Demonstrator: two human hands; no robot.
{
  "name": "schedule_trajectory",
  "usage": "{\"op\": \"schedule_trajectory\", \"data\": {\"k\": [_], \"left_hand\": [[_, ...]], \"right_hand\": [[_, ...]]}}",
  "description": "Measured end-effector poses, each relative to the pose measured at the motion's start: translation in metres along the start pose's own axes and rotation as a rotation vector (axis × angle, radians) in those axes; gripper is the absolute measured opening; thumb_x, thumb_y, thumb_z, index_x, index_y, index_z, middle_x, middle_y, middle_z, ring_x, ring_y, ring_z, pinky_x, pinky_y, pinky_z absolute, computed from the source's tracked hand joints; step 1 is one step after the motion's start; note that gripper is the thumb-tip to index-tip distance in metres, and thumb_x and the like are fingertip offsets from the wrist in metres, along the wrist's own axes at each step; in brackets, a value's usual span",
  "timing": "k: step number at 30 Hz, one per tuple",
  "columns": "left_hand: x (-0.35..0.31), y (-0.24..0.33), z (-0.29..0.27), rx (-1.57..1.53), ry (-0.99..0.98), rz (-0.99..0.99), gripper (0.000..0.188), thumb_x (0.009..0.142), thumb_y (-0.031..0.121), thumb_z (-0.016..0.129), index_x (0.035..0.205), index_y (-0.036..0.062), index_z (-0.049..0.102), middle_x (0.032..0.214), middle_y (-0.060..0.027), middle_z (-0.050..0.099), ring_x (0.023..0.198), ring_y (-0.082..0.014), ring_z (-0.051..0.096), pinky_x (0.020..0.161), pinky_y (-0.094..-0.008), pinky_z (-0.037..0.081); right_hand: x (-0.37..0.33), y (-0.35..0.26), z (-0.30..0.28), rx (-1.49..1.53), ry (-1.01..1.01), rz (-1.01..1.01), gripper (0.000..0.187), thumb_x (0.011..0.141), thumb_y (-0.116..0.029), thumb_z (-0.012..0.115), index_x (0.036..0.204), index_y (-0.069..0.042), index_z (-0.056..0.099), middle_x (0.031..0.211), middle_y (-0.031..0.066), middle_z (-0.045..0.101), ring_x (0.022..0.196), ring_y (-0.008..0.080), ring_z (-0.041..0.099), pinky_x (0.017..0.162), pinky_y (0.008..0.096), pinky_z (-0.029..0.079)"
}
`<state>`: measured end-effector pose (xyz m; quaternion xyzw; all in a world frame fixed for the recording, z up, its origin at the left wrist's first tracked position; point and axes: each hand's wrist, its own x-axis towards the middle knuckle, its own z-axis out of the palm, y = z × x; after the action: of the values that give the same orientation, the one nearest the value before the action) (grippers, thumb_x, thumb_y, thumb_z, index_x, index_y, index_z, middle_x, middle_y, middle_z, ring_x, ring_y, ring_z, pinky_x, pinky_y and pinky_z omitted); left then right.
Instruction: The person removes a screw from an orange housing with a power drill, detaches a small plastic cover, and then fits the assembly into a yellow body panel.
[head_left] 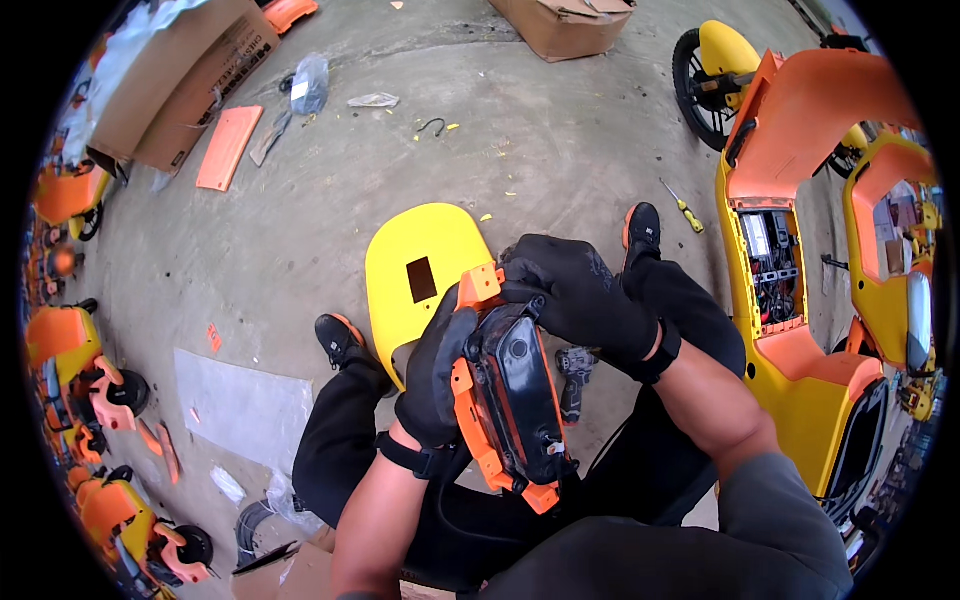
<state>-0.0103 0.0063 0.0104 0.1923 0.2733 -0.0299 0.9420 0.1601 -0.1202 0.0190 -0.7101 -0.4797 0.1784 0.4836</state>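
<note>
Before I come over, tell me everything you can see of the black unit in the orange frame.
The black unit is elongated, with a glossy, plastic-looking face, a round mark near its upper end and a small pale patch near its lower right. Its orange frame shows along the left side and at both ends. Held up off the floor, it slants, upper end leftward. The left hand grips its left side; the right hand holds its upper end. Its underside is hidden.

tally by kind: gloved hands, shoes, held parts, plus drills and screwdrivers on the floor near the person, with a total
gloved hands: 2
shoes: 2
black-and-orange held part: 1
drill: 1
screwdriver: 1
total: 7
</note>
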Motion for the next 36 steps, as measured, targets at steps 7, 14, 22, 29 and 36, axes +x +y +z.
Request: {"op": "schedule_trajectory", "data": {"k": [7, 14, 22, 29, 36], "left_hand": [[-0.002, 0.005, 0.0, 0.008, -0.033, -0.041, 0.051, 0.108, 0.025, 0.042, 0.153, 0.0021, 0.033, 0.142, -0.0107, 0.052, 0.123, -0.0175, 0.056, 0.106, -0.0321, 0.045], [-0.003, 0.008, 0.008, -0.052, -0.066, -0.01, 0.046, 0.108, 0.023, 0.043, 0.148, 0.0014, 0.04, 0.132, -0.0108, 0.06, 0.114, -0.0168, 0.062, 0.096, -0.0291, 0.053], [0.002, 0.007, -0.01, -0.127, -0.128, 0.012, 0.053, 0.105, 0.034, 0.038, 0.137, -0.0063, 0.051, 0.123, -0.0205, 0.066, 0.105, -0.0286, 0.069, 0.092, -0.0378, 0.058], [0.001, 0.004, -0.013, -0.147, -0.082, -0.03, 0.058, 0.103, 0.041, 0.04, 0.139, -0.0027, 0.051, 0.124, -0.0199, 0.066, 0.11, -0.0308, 0.067, 0.096, -0.0426, 0.055], [-0.002, 0.005, -0.003, -0.126, -0.03, -0.023, 0.06, 0.1, 0.045, 0.046, 0.138, -0.0014, 0.052, 0.122, -0.0187, 0.067, 0.104, -0.0309, 0.069, 0.091, -0.0417, 0.058]], "right_hand": [[-0.001, 0.0, -0.002, 0.01, -0.016, 0.019, 0.017, 0.084, -0.012, 0.072, 0.087, -0.005, 0.057, 0.079, 0.0143, 0.059, 0.071, 0.0354, 0.06, 0.062, 0.0398, 0.045], [-0.003, -0.004, -0.007, 0.098, -0.104, 0.048, 0.018, 0.086, -0.008, 0.067, 0.101, 0.0, 0.06, 0.087, 0.0167, 0.062, 0.079, 0.0342, 0.062, 0.07, 0.0397, 0.048], [-0.005, 0.005, -0.014, 0.328, -0.204, 0.132, 0.029, 0.093, -0.009, 0.06, 0.12, 0.001, 0.062, 0.1, 0.0126, 0.066, 0.088, 0.0211, 0.064, 0.081, 0.0328, 0.05], [-0.004, 0.005, -0.023, 0.39, -0.303, 0.352, 0.03, 0.095, -0.01, 0.058, 0.122, 0.002, 0.063, 0.1, 0.0094, 0.068, 0.089, 0.0122, 0.062, 0.082, 0.0286, 0.05], [-0.003, 0.006, -0.024, 0.539, -0.314, 0.381, 0.03, 0.098, -0.012, 0.057, 0.124, 0.002, 0.062, 0.1, 0.003, 0.067, 0.088, 0.0063, 0.059, 0.078, 0.0251, 0.049]]}}
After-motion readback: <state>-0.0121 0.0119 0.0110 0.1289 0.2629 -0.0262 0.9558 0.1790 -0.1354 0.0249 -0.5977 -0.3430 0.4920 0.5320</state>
